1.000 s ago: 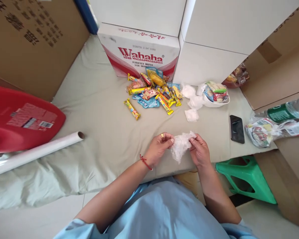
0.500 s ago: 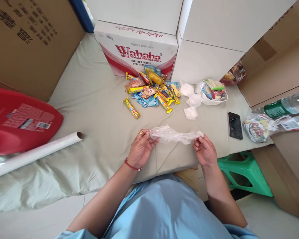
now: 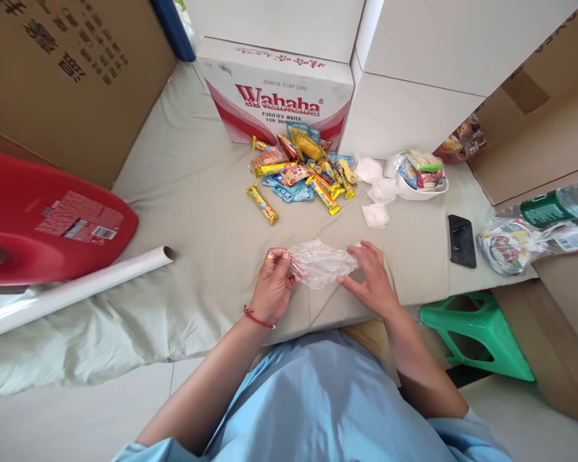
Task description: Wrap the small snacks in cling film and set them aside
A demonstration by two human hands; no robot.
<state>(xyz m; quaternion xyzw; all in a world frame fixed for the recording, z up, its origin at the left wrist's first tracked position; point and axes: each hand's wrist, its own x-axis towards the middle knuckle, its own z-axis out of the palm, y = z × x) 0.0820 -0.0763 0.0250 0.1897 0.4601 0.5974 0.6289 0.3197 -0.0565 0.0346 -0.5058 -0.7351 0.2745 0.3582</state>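
A crumpled piece of clear plastic film [image 3: 322,262] lies between my hands on the pale green cloth [image 3: 197,212]. My left hand [image 3: 273,285], with a ring and a red wrist string, pinches the film's left end. My right hand [image 3: 372,279] has its fingers stretched out flat and presses on the film's right side. Beyond the hands lies a heap of colourful snack packets [image 3: 302,173], with one yellow bar [image 3: 261,203] lying apart to its left.
A Wahaha box [image 3: 274,93] and white boxes stand behind. White bowl [image 3: 421,186] of snacks, wads of film [image 3: 376,215], black phone [image 3: 462,240], bottles [image 3: 553,205] at right. Film roll [image 3: 77,289] and red plastic stool [image 3: 43,224] at left. Green stool [image 3: 476,333] below right.
The film was bunched between both hands, then pulled out long between them. Now my right hand has let go, opened and moved left, pressing flat on the film.
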